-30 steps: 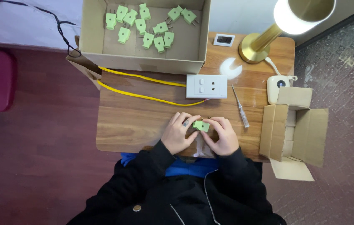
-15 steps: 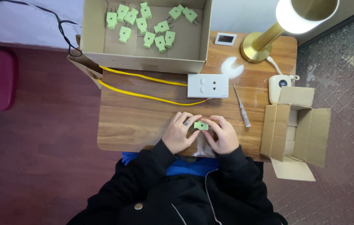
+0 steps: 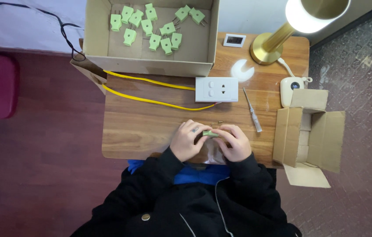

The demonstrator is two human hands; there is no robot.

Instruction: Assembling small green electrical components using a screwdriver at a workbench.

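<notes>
Table (image 3: 142, 131) of brown wood carries everything, with a large open cardboard box (image 3: 151, 66) at its far edge holding loose green plugs (image 3: 154, 41). A smaller open carton (image 3: 311, 131) hangs off the right side, beside a brass lamp (image 3: 278, 41). A white socket panel (image 3: 217, 89) trails yellow wires (image 3: 151, 102), a slim screwdriver (image 3: 253, 116) lying just right of it. At the near edge the left hand (image 3: 188, 141) and right hand (image 3: 234, 142) close together, pinching one green plug (image 3: 211, 134) between their fingertips.

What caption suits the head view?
Both hands, left hand and right hand, hold a green plug over a wooden table.
</notes>
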